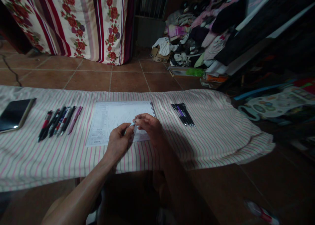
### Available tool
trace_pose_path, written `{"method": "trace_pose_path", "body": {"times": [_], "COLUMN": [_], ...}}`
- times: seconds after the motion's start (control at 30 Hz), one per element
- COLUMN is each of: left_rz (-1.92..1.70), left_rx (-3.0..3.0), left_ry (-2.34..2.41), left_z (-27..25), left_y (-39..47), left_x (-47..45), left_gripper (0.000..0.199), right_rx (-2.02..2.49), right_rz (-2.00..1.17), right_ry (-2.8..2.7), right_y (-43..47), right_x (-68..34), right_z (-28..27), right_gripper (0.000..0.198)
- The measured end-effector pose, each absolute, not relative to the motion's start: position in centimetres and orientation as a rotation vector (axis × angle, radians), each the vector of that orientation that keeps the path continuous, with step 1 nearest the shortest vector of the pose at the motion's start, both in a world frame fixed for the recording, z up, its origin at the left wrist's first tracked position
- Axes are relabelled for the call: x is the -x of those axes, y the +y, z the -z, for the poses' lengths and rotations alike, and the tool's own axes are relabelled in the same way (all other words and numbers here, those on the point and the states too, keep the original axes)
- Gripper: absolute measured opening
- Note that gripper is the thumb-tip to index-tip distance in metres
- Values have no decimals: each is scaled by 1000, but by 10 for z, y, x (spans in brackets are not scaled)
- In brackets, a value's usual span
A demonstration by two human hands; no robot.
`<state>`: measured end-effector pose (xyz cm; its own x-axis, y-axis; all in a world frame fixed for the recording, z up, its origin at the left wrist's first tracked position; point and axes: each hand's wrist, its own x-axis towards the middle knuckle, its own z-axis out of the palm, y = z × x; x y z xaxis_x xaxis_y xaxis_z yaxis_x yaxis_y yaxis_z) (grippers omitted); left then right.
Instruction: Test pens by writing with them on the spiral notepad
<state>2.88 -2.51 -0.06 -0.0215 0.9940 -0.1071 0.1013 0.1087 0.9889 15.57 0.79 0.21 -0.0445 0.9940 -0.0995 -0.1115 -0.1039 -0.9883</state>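
Over a spiral notebook (118, 111) with a printed page, my two hands meet. My left hand (120, 139) is closed around what looks like a light-blue pen (132, 123), most of it hidden by the fingers. At the pen's upper end, the fingertips of my right hand (150, 125) are pinched together. Left of the notebook lies a row of several pens (57, 121), with a pink pen (75, 120) at its right side. To the right is a second group of several dark pens (185, 116), one with a purple barrel.
A striped cloth (211, 129) covers the table. A tablet or phone (16, 115) lies at the left. Beyond are a floral curtain (91, 24), a tiled floor (128, 80) and a heap of clothes (197, 34). A bottle (262, 213) lies on the floor at lower right.
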Motion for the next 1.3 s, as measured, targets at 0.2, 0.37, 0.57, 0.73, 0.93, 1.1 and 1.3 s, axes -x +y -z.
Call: {"method": "trace_pose_path", "body": {"times": [0.2, 0.37, 0.57, 0.73, 0.93, 1.1, 1.3], "left_rz": [-1095, -1131, -1132, -1134, -1143, -1176, -1191], "left_rx": [-1199, -1134, -1132, -1163, -1133, -1173, -1149], "left_ry": [1319, 1328, 1329, 1321, 1308, 1290, 1269], "left_z": [3, 1, 3, 3, 2, 1, -1], "left_y": [-23, -24, -22, -22, -22, -22, -23], "left_x": [-28, -29, -28, -27, -28, -28, -28], "left_gripper": [24, 24, 26, 26, 27, 26, 23], "right_rx": [1174, 1143, 1165, 1155, 1148, 1124, 1098], "right_rz": [-1326, -1296, -1255, -1245, -1257, -1294, -1299], "right_ry": [-1194, -1243, -1317, -1325, -1304, -1274, -1265], "right_y": [9, 11, 13, 13, 12, 10, 11], "right_x": [-157, -159, -161, -162, -161, -161, -162], "right_z": [2, 5, 8, 7, 6, 4, 4], "right_gripper": [17, 17, 17, 16, 17, 16, 19]}}
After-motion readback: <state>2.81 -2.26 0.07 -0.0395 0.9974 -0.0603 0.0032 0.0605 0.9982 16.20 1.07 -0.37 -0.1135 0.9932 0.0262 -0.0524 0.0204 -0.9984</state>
